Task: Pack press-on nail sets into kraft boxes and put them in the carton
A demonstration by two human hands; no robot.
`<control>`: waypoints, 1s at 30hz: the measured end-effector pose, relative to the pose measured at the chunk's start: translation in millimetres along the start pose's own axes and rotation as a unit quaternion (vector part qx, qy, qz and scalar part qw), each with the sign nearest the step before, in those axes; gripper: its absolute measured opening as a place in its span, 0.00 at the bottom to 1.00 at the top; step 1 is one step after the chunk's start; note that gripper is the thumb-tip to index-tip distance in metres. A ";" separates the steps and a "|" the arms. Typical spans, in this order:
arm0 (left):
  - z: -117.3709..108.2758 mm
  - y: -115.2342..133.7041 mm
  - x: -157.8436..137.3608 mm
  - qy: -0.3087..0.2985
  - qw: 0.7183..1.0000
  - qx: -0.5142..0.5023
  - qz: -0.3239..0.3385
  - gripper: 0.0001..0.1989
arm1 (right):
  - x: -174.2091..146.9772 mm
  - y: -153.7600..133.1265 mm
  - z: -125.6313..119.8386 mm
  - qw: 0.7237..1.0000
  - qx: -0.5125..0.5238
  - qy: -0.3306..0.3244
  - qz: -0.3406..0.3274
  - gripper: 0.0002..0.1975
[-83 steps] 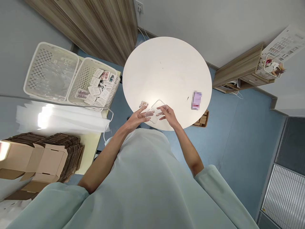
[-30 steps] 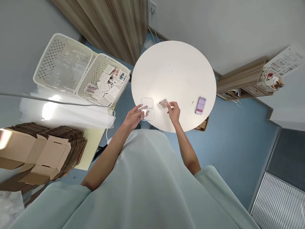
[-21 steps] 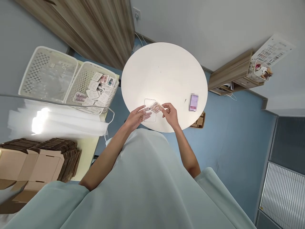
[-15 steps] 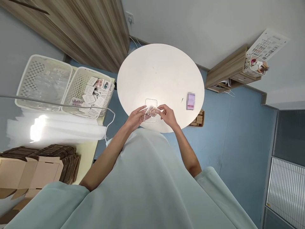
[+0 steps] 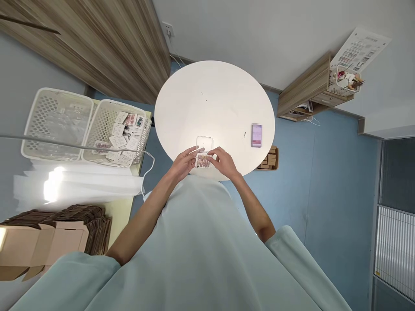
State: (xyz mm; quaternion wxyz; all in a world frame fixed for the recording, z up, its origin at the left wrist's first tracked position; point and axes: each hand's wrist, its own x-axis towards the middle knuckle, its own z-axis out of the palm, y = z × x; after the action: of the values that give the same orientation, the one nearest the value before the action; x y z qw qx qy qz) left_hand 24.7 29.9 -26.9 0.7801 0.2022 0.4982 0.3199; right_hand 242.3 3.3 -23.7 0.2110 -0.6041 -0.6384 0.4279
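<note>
My left hand [image 5: 184,164] grips the left side of a clear plastic case [image 5: 205,139], which lies unfolded with its lid half pointing away from me. In the case's near half sits a card of press-on nails [image 5: 203,161], its small glossy nails set in rows. The thumb and fingers of my right hand [image 5: 225,162] are closed at the card's right edge. Both hands are over the near edge of the round white table [image 5: 214,95]. Whether the card lies fully flat in the case I cannot tell.
A phone [image 5: 256,135] lies on the table's right side. To the left stand two white baskets, one with clear plastic cases [image 5: 61,121], the other with nail cards [image 5: 121,134]. Flattened cardboard boxes [image 5: 65,237] are stacked below. A box of small cartons [image 5: 269,159] sits beyond the table's right edge.
The nail card, tilted over the middle of the case before, has come down toward me into its near half. My right hand has shifted slightly with it; my left hand keeps its hold.
</note>
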 end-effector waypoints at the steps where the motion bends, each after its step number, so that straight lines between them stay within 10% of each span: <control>1: 0.2 -0.1 -0.4 -0.001 1.000 -0.001 -0.001 0.26 | -0.7 -1.4 0.2 1.000 -0.012 0.000 0.001 0.09; 15: -10.8 -4.8 -5.1 0.010 1.000 -0.020 0.016 0.25 | 6.2 -10.1 4.9 0.998 -0.055 -0.015 0.001 0.10; 23: -18.0 -3.4 -12.6 0.000 0.999 -0.044 0.016 0.25 | 25.4 -9.3 2.3 0.984 0.089 0.131 0.077 0.23; 30: -22.5 -6.7 -18.4 -0.007 0.999 -0.052 -0.006 0.22 | 60.3 7.7 7.7 0.971 0.191 0.070 0.130 0.33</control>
State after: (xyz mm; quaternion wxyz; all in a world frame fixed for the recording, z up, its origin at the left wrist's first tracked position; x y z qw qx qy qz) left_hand 0.7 12.2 -28.7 0.7947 0.1609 0.4769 0.3394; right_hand 229.8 57.7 -49.0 0.3090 -0.6589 -0.4448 0.5221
